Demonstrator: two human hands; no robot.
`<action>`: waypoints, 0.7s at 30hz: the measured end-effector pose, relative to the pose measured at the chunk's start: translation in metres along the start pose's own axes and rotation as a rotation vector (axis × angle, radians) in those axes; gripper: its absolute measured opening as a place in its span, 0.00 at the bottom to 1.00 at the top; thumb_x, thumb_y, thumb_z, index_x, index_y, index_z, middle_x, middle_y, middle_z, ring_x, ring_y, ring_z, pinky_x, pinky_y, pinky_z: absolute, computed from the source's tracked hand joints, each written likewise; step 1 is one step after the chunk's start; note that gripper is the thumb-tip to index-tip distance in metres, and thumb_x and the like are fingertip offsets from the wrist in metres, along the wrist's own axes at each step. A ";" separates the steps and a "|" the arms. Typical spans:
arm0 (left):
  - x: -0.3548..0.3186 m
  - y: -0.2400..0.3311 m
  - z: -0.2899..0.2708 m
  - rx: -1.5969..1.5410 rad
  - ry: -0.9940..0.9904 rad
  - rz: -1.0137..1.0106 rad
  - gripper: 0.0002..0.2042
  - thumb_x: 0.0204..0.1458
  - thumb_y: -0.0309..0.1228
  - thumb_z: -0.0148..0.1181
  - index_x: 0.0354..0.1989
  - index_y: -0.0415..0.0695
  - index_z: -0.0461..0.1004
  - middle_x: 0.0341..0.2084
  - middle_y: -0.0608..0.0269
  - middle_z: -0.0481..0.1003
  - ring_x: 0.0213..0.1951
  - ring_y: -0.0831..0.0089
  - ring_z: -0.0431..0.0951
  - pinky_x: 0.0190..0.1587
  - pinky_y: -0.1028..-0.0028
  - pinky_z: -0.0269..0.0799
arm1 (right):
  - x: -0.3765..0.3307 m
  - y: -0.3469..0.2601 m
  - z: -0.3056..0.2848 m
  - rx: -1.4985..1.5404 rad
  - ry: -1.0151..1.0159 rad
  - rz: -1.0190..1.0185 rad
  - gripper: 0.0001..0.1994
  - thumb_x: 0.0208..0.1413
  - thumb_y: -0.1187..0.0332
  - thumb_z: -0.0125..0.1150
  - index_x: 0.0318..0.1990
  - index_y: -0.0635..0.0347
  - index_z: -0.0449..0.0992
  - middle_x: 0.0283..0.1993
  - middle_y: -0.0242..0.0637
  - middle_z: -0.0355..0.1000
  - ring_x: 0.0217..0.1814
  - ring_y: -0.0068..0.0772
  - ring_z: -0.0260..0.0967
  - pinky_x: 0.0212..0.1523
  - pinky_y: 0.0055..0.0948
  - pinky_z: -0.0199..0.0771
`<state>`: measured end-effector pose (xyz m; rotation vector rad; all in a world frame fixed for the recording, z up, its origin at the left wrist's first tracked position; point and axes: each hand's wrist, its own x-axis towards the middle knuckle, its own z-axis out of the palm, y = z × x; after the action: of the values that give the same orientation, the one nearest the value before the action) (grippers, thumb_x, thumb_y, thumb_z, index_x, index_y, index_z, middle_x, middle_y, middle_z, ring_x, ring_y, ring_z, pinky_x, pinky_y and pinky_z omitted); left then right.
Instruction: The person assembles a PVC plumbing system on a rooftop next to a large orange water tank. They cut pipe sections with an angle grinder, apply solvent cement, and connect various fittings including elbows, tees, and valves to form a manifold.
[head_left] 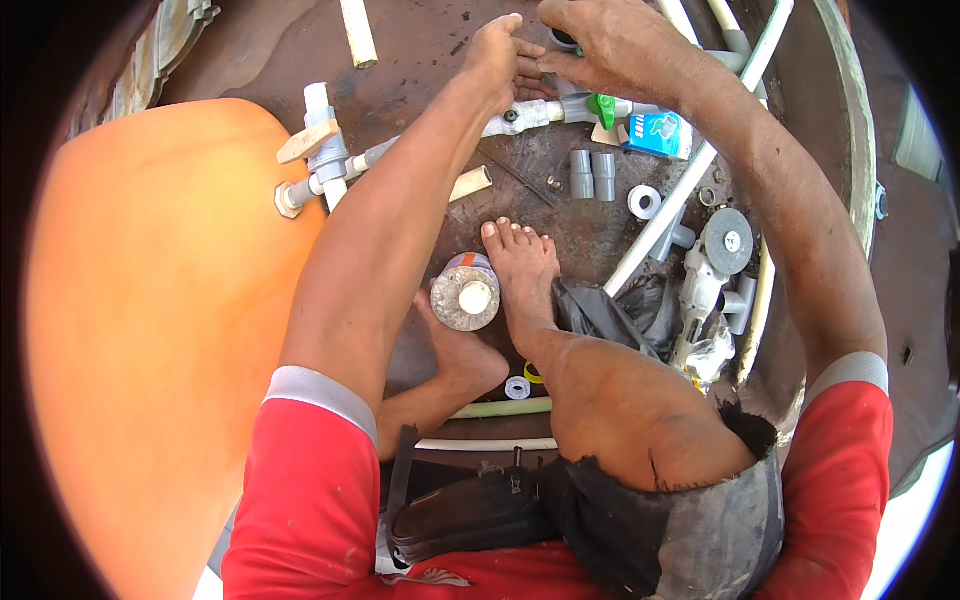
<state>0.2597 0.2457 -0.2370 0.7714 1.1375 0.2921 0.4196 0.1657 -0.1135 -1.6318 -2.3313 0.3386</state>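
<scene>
Head view. Left hand (503,68): half open, fingers loosely spread, nothing seen in grasp. Right hand (618,45): fingers bent beside dark round-ended part (563,38); whether gripped, cannot tell (picture's upper edge crops hand). Pipe run (537,114) with green-handled valve (602,106): just below both hands. Handling, as judged: steady pipe run with left, work right in line, spare tank joint (289,200) any twist; avoid knocking valve.

red short-sleeved shirt (305,490) | grey cuffs (322,396) | faded black shorts (690,525), frayed hem (590,472) | black zipped pouch (470,522) | bare feet (525,270)
</scene>
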 end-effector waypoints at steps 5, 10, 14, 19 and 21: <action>-0.001 -0.002 0.003 -0.002 -0.003 0.012 0.38 0.71 0.56 0.39 0.63 0.24 0.68 0.47 0.26 0.79 0.42 0.38 0.83 0.54 0.44 0.79 | -0.001 0.002 -0.003 0.019 0.010 0.001 0.17 0.62 0.54 0.68 0.42 0.61 0.83 0.31 0.54 0.82 0.38 0.59 0.84 0.41 0.52 0.84; -0.018 0.011 0.003 -0.008 0.021 -0.010 0.38 0.71 0.55 0.39 0.61 0.22 0.67 0.47 0.25 0.79 0.43 0.37 0.84 0.52 0.46 0.81 | 0.006 0.001 -0.017 -0.034 -0.145 0.078 0.16 0.63 0.56 0.66 0.40 0.62 0.79 0.33 0.53 0.81 0.41 0.58 0.83 0.44 0.51 0.82; -0.006 0.002 0.005 -0.038 -0.032 -0.003 0.38 0.71 0.56 0.40 0.58 0.21 0.69 0.45 0.27 0.80 0.39 0.39 0.85 0.48 0.49 0.83 | -0.018 0.027 0.033 -0.132 0.118 0.029 0.20 0.65 0.51 0.74 0.51 0.58 0.83 0.40 0.48 0.86 0.39 0.40 0.88 0.44 0.36 0.90; -0.011 0.002 0.000 -0.018 0.003 0.018 0.38 0.71 0.56 0.40 0.54 0.22 0.72 0.42 0.31 0.80 0.37 0.42 0.85 0.46 0.49 0.84 | -0.008 0.007 0.030 -0.120 0.026 0.184 0.21 0.64 0.48 0.73 0.50 0.57 0.84 0.38 0.47 0.86 0.38 0.37 0.87 0.42 0.35 0.90; -0.011 0.003 -0.002 -0.031 -0.015 0.013 0.38 0.71 0.56 0.40 0.54 0.21 0.72 0.40 0.32 0.80 0.37 0.42 0.85 0.46 0.49 0.84 | -0.009 0.011 0.036 -0.150 0.104 0.161 0.22 0.63 0.46 0.74 0.49 0.57 0.84 0.35 0.45 0.85 0.36 0.36 0.87 0.41 0.35 0.89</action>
<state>0.2541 0.2420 -0.2279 0.7531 1.1123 0.3137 0.4188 0.1601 -0.1520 -1.8661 -2.2007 0.1097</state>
